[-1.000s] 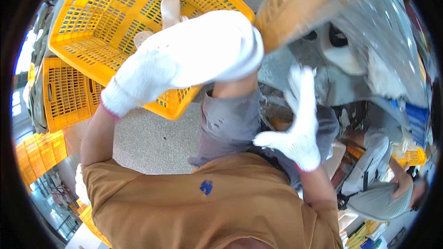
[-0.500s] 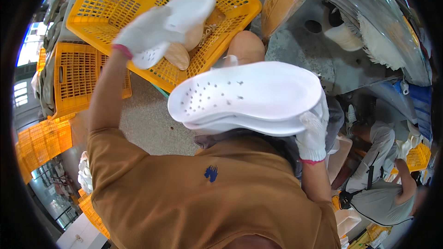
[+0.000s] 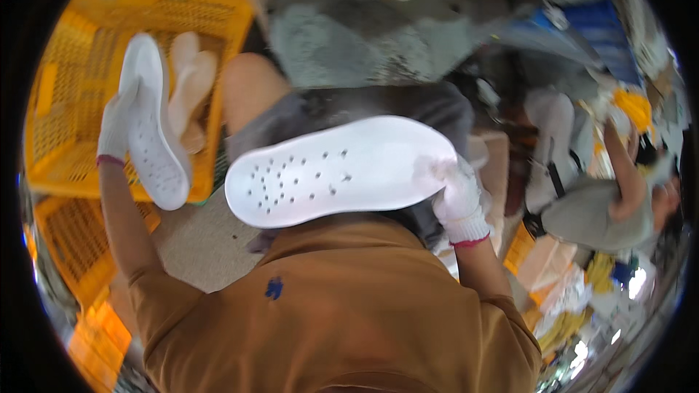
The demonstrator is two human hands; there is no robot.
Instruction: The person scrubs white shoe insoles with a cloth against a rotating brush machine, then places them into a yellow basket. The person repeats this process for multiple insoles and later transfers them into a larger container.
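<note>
Insoles fill both gloved hands. The large white insole lies flat and nearly level in front of the person's chest, its perforated toe end pointing to the person's left, its heel end pinched in the right hand. That hand's grip is closed on the heel, thumb on top; the fingers beneath are hidden by the insole itself. The left hand, in a white glove with a red cuff edge, is raised out to the left and closed around the edge of a second white insole, which stands nearly upright with its dotted end down. Only the back of that glove shows, so how the fingers wrap cannot be made out.

Behind the second insole sits a yellow crate holding a few pale beige insoles, partly covered by the white one. More yellow crates lie below it, cut off by the dark rim. The person's bare knee and grey shorts show between the two insoles. On the right, another person in grey is blurred, as is the clutter around them.
</note>
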